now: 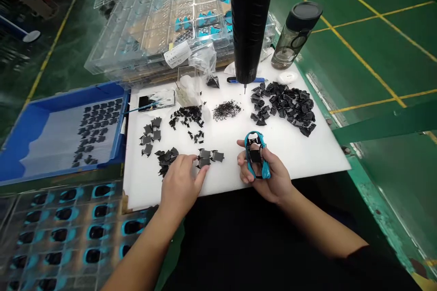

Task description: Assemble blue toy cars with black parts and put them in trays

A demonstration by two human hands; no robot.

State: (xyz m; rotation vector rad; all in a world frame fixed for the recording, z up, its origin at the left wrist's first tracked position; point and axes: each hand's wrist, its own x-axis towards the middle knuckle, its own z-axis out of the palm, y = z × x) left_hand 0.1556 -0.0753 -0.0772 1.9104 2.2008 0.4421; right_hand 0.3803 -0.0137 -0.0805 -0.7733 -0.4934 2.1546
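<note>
My right hand (268, 175) is closed around a blue toy-car shell (248, 159), held above the front of the white work board. A flat black plate shows inside the shell's frame. My left hand (182, 179) reaches over the board, thumb and index finger apart, at a small group of flat black plastic parts (205, 154). The thumb tip is right by their lower edge; whether it touches them I cannot tell. Beside its knuckles lies a heap of dark parts (166, 159), partly hidden by the hand. Above the board hangs a black electric screwdriver (251, 18), bit downward.
Small screws (227, 110) lie mid-board, with a black parts pile (290, 104) to their right. A bottle (295, 36) stands at the back right. Clear compartment trays (153, 18) are stacked behind. At left are a blue bin (68, 95) and a tray of blue shells (64, 213).
</note>
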